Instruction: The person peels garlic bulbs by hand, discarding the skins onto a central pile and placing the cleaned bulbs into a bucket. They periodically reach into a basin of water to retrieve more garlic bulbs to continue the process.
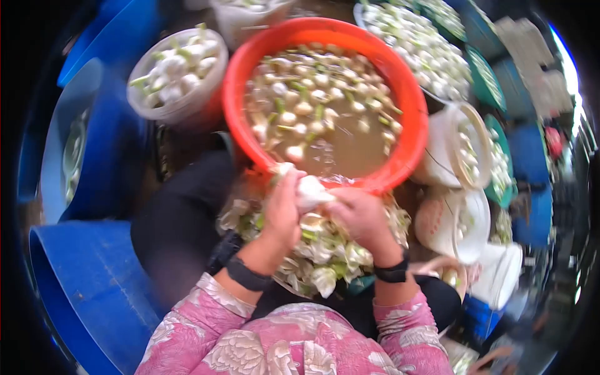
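A white garlic bulb is between my two hands, just in front of the near rim of an orange-red tub. My left hand is wrapped round the bulb from the left. From the right, my right hand pinches the bulb's other side; motion blur hides whether it grips the bulb or only its skin. Below both hands lies a heap of peeled skins and green stem pieces. Inside the tub, many bulbs with short green stems float in murky water.
At the left stand a white bucket of garlic bulbs and large blue barrels. A wide basin piled with bulbs is at the back right. White buckets lie tipped along the right, beside green baskets.
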`<state>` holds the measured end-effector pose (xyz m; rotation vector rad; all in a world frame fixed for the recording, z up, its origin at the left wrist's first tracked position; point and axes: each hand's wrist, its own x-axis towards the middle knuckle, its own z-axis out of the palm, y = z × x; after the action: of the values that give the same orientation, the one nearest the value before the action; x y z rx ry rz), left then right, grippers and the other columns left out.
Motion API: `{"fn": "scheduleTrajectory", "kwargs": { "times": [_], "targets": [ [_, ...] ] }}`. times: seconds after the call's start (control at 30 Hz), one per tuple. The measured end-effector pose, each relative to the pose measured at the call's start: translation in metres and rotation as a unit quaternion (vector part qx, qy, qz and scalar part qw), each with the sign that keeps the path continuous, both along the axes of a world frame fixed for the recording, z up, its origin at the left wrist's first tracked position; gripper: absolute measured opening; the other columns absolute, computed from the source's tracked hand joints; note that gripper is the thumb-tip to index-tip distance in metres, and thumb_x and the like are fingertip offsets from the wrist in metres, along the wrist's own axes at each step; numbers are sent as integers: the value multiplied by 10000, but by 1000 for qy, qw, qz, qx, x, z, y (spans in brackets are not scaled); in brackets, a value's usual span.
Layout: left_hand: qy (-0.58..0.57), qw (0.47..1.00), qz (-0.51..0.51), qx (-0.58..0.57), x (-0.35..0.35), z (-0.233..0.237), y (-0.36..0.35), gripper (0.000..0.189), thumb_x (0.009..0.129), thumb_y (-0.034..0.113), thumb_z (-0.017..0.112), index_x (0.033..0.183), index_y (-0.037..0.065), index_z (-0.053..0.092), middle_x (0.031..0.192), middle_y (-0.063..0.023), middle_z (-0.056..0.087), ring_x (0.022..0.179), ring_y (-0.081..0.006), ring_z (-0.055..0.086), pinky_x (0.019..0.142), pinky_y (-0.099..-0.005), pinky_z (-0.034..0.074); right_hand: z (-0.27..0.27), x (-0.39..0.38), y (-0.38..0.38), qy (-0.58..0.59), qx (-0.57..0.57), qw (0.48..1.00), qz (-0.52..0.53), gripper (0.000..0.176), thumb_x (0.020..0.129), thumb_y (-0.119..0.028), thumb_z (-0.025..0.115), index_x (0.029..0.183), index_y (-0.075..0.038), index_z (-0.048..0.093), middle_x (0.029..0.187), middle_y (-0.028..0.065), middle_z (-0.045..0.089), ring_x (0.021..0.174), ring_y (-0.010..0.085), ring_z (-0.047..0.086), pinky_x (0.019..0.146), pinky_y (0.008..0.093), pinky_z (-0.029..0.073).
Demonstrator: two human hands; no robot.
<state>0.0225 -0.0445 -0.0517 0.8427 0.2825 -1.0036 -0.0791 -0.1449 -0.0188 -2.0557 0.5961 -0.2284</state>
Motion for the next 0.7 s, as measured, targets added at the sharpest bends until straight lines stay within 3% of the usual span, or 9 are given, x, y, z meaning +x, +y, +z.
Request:
{"fn": "scheduleTrajectory", "kwargs": {
  "times": [0.07, 0.13, 0.23, 0.27, 0.3, 0.33, 0.4, 0.53, 0.7],
  "targets": [
    [-66, 984, -120, -113, -3, -16, 10, 181, 850, 190, 449, 949, 48, 500, 845, -64, 548, 756, -167, 540, 656, -299, 460, 7, -19, 32, -81, -123, 989, -31, 166, 751, -145, 540, 863, -37, 597, 757, 117, 592, 698, 273, 557, 633, 313, 444],
    [-97, 974, -166, -116, -13, -5, 15, 152, 851, 161, 446, 921, 42, 509, 838, -59, 555, 751, -162, 544, 683, -296, 458, 13, -42, 37, -40, -94, 993, -51, 164, 751, -158, 539, 856, -46, 596, 754, 117, 586, 699, 277, 552, 633, 326, 443],
    [-149, 980, -133, 13, -20, -15, 21, 138, 845, 196, 464, 848, 74, 529, 786, -34, 569, 724, -141, 544, 704, -282, 447, 40, -77, 21, 33, -37, 989, -139, 168, 751, -176, 538, 845, -49, 594, 717, 122, 570, 673, 293, 543, 620, 350, 437],
    [-151, 979, -134, 40, -17, -11, 26, 142, 842, 215, 471, 831, 88, 535, 766, -24, 572, 721, -133, 543, 707, -274, 443, 33, -93, 7, -42, -63, 972, -222, 126, 746, -164, 535, 788, -61, 592, 678, 114, 558, 617, 282, 530, 544, 347, 423],
    [-154, 977, -139, 45, -15, -11, 29, 148, 833, 246, 485, 806, 113, 545, 741, -4, 575, 713, -129, 549, 687, -260, 439, 43, -112, -11, -88, 34, 958, -270, 136, 779, -173, 527, 764, -45, 570, 622, 51, 516, 539, 164, 467, 482, 262, 374],
    [-147, 976, -155, 38, -17, -7, 30, 143, 830, 247, 488, 806, 118, 545, 739, -1, 576, 707, -130, 551, 678, -261, 436, 54, -131, -28, -142, 125, 928, -320, 171, 812, -182, 519, 739, -30, 548, 566, -13, 473, 461, 46, 404, 420, 178, 326],
    [-130, 973, -188, 24, -23, 1, 32, 133, 826, 247, 493, 806, 127, 547, 736, 4, 579, 695, -134, 554, 661, -263, 432, 63, -163, -63, -247, 198, 832, -455, 195, 819, -206, 512, 681, -70, 496, 542, -16, 447, 432, 56, 413, 369, 189, 342],
    [-108, 972, -200, 62, -30, 0, 35, 122, 822, 242, 490, 811, 139, 555, 736, 5, 584, 686, -142, 559, 639, -277, 434, 70, -209, -118, -282, 270, 696, -602, 153, 841, -189, 473, 750, -78, 526, 534, -52, 431, 408, 50, 391, 350, 191, 334],
    [-111, 977, -166, 73, -23, 1, 35, 119, 804, 238, 504, 794, 129, 553, 719, 3, 578, 661, -131, 548, 621, -260, 420, 55, -253, -169, -332, 268, 626, -653, 218, 859, -220, 415, 698, -91, 486, 501, -24, 415, 415, 85, 396, 403, 221, 348]
  ]
}}
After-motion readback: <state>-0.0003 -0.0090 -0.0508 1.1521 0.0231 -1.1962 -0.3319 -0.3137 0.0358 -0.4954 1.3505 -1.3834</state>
